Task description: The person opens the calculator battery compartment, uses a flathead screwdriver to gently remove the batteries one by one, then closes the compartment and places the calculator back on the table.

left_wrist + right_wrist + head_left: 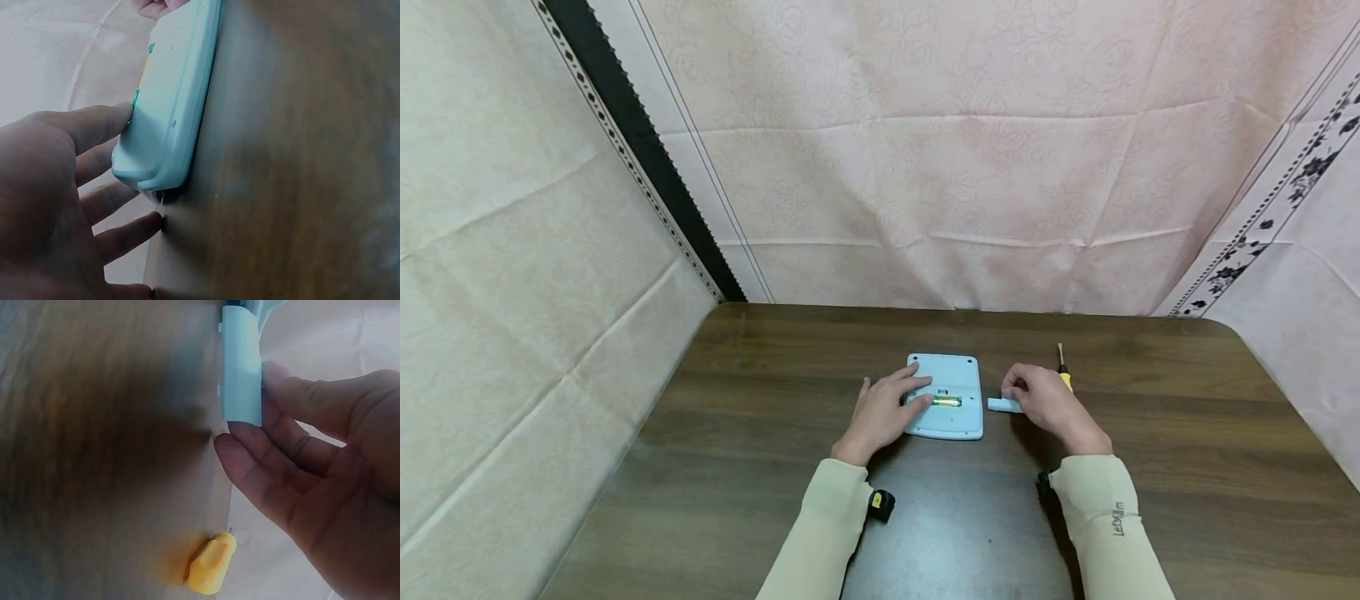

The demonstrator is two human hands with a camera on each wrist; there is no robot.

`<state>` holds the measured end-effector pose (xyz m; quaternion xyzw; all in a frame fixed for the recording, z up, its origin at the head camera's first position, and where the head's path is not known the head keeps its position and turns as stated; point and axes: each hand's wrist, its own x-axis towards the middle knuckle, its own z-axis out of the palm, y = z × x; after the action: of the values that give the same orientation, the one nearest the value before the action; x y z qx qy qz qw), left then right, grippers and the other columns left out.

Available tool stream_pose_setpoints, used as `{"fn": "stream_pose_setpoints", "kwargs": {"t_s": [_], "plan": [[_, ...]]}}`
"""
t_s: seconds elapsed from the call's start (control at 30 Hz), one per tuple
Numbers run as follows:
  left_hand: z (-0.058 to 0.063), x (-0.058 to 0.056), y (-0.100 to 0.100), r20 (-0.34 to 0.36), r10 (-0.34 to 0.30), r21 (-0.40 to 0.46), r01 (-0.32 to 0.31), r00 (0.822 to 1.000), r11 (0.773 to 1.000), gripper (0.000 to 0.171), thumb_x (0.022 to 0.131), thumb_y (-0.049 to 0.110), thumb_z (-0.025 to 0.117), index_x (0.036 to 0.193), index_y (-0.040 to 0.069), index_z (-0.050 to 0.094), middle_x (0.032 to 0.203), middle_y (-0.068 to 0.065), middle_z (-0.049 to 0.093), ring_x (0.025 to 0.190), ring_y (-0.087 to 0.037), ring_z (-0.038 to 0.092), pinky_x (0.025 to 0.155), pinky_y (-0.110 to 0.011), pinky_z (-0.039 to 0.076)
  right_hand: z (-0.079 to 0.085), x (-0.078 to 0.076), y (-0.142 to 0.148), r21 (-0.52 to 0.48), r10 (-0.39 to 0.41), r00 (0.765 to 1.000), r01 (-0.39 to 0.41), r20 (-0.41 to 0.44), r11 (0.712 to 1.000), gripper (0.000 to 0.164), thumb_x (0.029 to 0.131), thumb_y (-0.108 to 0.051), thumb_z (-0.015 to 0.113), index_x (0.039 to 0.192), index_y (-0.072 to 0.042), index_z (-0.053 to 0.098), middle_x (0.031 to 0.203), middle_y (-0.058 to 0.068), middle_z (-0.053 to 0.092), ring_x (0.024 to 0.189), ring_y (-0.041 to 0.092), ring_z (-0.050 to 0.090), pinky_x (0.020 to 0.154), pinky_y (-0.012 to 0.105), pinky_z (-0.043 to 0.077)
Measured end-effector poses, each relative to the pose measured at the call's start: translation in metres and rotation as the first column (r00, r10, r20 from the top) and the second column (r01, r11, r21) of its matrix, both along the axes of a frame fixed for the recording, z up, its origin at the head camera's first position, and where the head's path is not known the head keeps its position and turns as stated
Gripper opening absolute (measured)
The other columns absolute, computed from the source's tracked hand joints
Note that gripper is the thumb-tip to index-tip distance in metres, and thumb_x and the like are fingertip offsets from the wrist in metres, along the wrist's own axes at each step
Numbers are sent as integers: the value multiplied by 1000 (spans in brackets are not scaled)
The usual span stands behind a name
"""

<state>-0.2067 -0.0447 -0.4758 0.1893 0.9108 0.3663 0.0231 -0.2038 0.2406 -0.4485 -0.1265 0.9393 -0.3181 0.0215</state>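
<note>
A light blue flat device (pixel 955 423) lies on the table with its battery compartment facing up, and a battery (pixel 947 402) shows in the slot. My left hand (pixel 883 410) rests on its left side with fingers spread, the thumb at the battery. In the left wrist view, that thumb touches the top of the device (pixel 156 131) beside something green and yellow. Just right of the device, my right hand (pixel 1054 407) pinches a light blue battery cover (pixel 242 365) between thumb and fingers. Two small tabs stick out along the cover's edge.
Beyond the right hand lies a screwdriver (pixel 1064 372) with a yellow and black handle, its tip pointing away. The brown wooden table (pixel 760 392) ends at pale patterned cloth (pixel 970 183) hanging behind and at the sides.
</note>
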Motion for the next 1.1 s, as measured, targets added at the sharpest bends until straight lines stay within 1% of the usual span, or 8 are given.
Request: {"fn": "stream_pose_setpoints", "kwargs": {"t_s": [0.23,0.4,0.67,0.8,0.9,1.0,1.1], "plan": [[0,-1,0,1,0,-4,0,1000,1000,41,109,36,63,146,20,68,164,-3,47,153,-29,39,122,-73,8,-5,-2,2,14,-4,1000,4,-3,1000,14,102,6,62,93,-4,68,90,8,64,82,26,57,75,41,50],[0,-1,0,-2,2,-8,-2,1000,1000,41,109,36,63,146,20,68,164,-3,47,153,-29,39,122,-73,8,-7,-4,2,17,-24,1000,24,2,1000,12,102,4,64,95,-4,70,92,8,66,83,27,57,76,41,50],[-1,0,1,-9,7,-8,-7,1000,1000,41,108,36,63,146,20,68,163,-3,48,153,-28,40,122,-73,9,-2,-2,4,12,-51,999,51,18,999,6,103,-3,68,103,-2,73,102,14,69,87,29,58,79,45,51],[-1,0,0,-7,11,0,-11,1000,1000,41,109,35,63,146,19,68,163,-3,47,152,-30,40,122,-73,9,3,-1,9,18,-86,996,86,-3,996,8,103,-4,68,108,-1,75,106,16,69,92,31,61,82,50,54],[-2,0,0,-8,13,0,-13,1000,1000,41,109,35,63,146,19,68,164,-2,47,152,-30,41,122,-72,9,7,1,14,13,-131,991,132,-33,991,12,103,-5,68,112,3,73,109,20,69,95,36,64,85,55,55],[-2,0,0,-9,14,0,-14,1000,1000,41,109,35,63,146,19,68,164,-2,47,152,-30,41,122,-72,9,10,3,19,9,-196,979,197,-56,980,22,103,-5,68,119,9,68,115,27,66,101,43,64,88,60,53],[-3,0,0,-8,17,-1,-17,1000,1000,41,109,35,63,146,20,68,164,-2,47,152,-29,41,123,-72,9,12,4,25,9,-267,961,269,-65,963,33,104,-8,66,127,14,61,122,34,61,106,49,62,91,63,52]]}}
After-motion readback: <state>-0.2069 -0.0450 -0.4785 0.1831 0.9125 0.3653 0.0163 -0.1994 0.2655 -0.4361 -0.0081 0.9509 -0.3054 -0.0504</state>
